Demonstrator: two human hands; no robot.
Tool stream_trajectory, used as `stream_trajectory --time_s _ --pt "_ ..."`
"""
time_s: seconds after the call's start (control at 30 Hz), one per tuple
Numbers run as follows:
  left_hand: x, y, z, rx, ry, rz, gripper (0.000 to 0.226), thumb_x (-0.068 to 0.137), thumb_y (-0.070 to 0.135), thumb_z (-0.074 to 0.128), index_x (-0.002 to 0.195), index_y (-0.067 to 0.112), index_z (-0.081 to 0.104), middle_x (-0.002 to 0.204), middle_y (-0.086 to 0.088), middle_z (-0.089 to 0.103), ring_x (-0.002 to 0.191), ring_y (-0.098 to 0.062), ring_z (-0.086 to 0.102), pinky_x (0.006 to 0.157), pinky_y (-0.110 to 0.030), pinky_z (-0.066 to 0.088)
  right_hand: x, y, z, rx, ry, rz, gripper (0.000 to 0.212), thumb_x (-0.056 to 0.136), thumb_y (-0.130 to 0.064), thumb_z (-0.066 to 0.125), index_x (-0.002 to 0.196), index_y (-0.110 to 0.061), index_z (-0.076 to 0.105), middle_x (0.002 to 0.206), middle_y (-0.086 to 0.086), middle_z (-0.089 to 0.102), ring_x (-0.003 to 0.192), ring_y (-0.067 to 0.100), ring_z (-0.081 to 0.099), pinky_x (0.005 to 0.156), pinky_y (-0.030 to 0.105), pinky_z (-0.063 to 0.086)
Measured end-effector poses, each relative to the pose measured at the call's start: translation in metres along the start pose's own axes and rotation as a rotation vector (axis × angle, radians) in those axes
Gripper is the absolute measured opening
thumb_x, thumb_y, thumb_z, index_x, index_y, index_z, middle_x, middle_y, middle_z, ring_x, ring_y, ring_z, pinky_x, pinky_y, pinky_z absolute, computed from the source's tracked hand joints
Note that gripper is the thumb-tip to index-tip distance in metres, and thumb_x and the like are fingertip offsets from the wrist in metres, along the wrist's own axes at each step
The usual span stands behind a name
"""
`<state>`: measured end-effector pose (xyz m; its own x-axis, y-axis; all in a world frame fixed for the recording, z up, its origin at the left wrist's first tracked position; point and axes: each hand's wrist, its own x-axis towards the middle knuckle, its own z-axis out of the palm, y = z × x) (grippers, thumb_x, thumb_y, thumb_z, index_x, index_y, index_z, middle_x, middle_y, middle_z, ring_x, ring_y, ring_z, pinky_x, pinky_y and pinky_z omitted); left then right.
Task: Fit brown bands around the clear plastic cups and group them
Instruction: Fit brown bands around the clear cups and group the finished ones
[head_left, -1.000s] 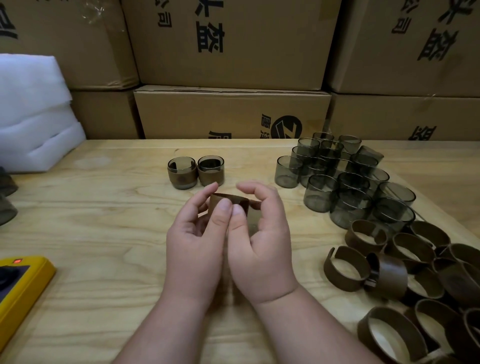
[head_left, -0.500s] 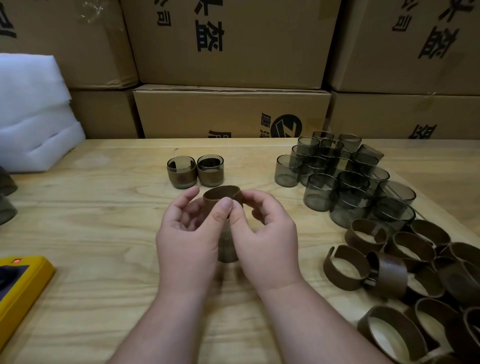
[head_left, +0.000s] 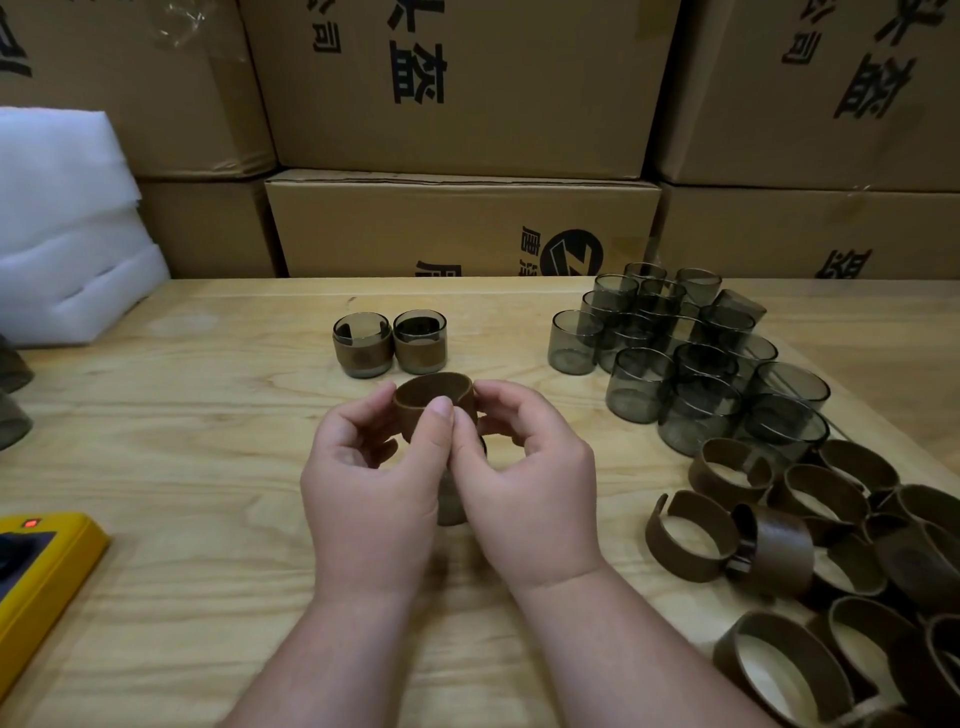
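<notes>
Band I'm pinching betw. both thumbs looks like matt brown leather or faux leather, slightly fuzzy at the cut edge. Cup under my hands: smoky clear plastic, smooth. Two finished cups same plastic, glossy rims, matt brown wraps. Loose cups on the right: grey-tinted transparent plastic, shiny, w/ bright edge highlights. Band pile: dull brown outside, paler tan inside, no sheen. Table: light unfinished-looking plywood, visible grain, matt. Boxes: plain brown corrugated cardboard, black print. Foam at left: white, soft, faintly pearly. Device: glossy yellow plastic casing.
</notes>
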<state>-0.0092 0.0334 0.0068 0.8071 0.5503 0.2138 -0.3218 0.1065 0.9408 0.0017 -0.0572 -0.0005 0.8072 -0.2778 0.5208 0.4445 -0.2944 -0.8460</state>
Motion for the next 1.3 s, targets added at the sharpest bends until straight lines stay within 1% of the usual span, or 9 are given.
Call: stream_trajectory --time_s 0.1,0.23,0.33,0.5,0.63,0.87,1.0,1.17,1.3 --pt "0.001 -0.001 0.0 0.026 0.003 0.002 0.037 0.066 0.037 0.084 0.099 0.029 0.071 0.096 0.002 0.077 0.093 -0.015 0.074 0.09 -0.042 0.06 0.0 0.002 0.0 0.016 -0.011 0.012 0.027 0.078 -0.049 0.066 0.102 -0.037 0.071 0.096 -0.022 0.074 0.095 0.005 0.071 0.086 0.036 0.058" --pt "0.0 0.0 0.0 0.024 0.01 0.018 0.045 0.06 0.049 0.082 0.1 0.03 0.072 0.098 0.004 0.078 0.097 -0.018 0.074 0.096 -0.049 0.058 0.0 0.003 0.0 0.006 -0.025 0.003 0.026 0.08 -0.045 0.07 0.105 -0.037 0.07 0.099 -0.02 0.074 0.101 0.007 0.07 0.09 0.039 0.057" --pt "-0.001 0.0 0.0 0.02 0.019 0.038 0.044 0.06 0.051 0.078 0.099 0.031 0.071 0.098 0.002 0.078 0.1 -0.021 0.074 0.099 -0.056 0.055 -0.001 0.001 0.001 -0.021 -0.009 -0.04 0.026 0.082 -0.039 0.074 0.107 -0.038 0.069 0.096 -0.018 0.073 0.096 0.01 0.069 0.087 0.037 0.055" --pt "-0.002 0.002 0.002 0.012 0.026 0.043 0.044 0.06 0.052 0.077 0.098 0.031 0.07 0.1 0.002 0.077 0.099 -0.021 0.073 0.098 -0.057 0.054 -0.002 0.0 0.002 -0.019 -0.02 -0.036 0.028 0.079 -0.05 0.067 0.107 -0.053 0.063 0.098 -0.026 0.071 0.089 0.01 0.07 0.08 0.037 0.058" --pt "-0.001 -0.001 0.001 0.02 0.027 0.019 0.043 0.063 0.046 0.081 0.101 0.029 0.07 0.099 0.002 0.077 0.097 -0.018 0.074 0.097 -0.054 0.056 -0.001 0.0 0.003 -0.022 -0.034 -0.036 0.027 0.079 -0.049 0.067 0.1 -0.066 0.059 0.101 -0.028 0.071 0.093 0.008 0.071 0.082 0.038 0.059" --pt "0.002 -0.005 0.002 0.051 0.016 0.011 0.033 0.07 0.031 0.079 0.102 0.029 0.073 0.097 0.006 0.078 0.096 -0.017 0.074 0.097 -0.049 0.057 -0.001 0.003 0.001 -0.048 -0.052 -0.042 0.035 0.08 -0.046 0.069 0.114 -0.046 0.059 0.104 -0.024 0.072 0.104 0.006 0.067 0.091 0.036 0.055" --pt "0.002 -0.006 0.002 0.051 -0.004 0.001 0.033 0.069 0.028 0.078 0.101 0.03 0.073 0.098 0.006 0.079 0.099 -0.019 0.075 0.098 -0.047 0.057 -0.001 0.002 0.0 -0.048 -0.051 -0.003 0.036 0.078 -0.047 0.067 0.113 -0.047 0.057 0.107 -0.028 0.068 0.102 -0.004 0.065 0.087 0.019 0.052" --pt "0.002 -0.006 0.003 0.026 -0.034 -0.027 0.036 0.068 0.024 0.077 0.103 0.03 0.074 0.1 0.01 0.08 0.1 -0.007 0.075 0.093 -0.029 0.059 -0.002 0.009 -0.002 -0.052 -0.071 0.083 0.036 0.081 -0.033 0.073 0.116 -0.037 0.066 0.106 -0.019 0.074 0.105 -0.002 0.068 0.092 0.026 0.056" --pt "0.002 -0.008 0.003 0.045 -0.065 -0.022 0.04 0.078 0.008 0.078 0.116 0.02 0.076 0.1 0.012 0.08 0.098 -0.002 0.074 0.083 -0.014 0.057 0.0 0.012 -0.006 -0.092 -0.025 0.123 0.025 0.081 -0.027 0.077 0.103 -0.035 0.069 0.099 -0.019 0.075 0.098 -0.004 0.069 0.084 0.014 0.053"
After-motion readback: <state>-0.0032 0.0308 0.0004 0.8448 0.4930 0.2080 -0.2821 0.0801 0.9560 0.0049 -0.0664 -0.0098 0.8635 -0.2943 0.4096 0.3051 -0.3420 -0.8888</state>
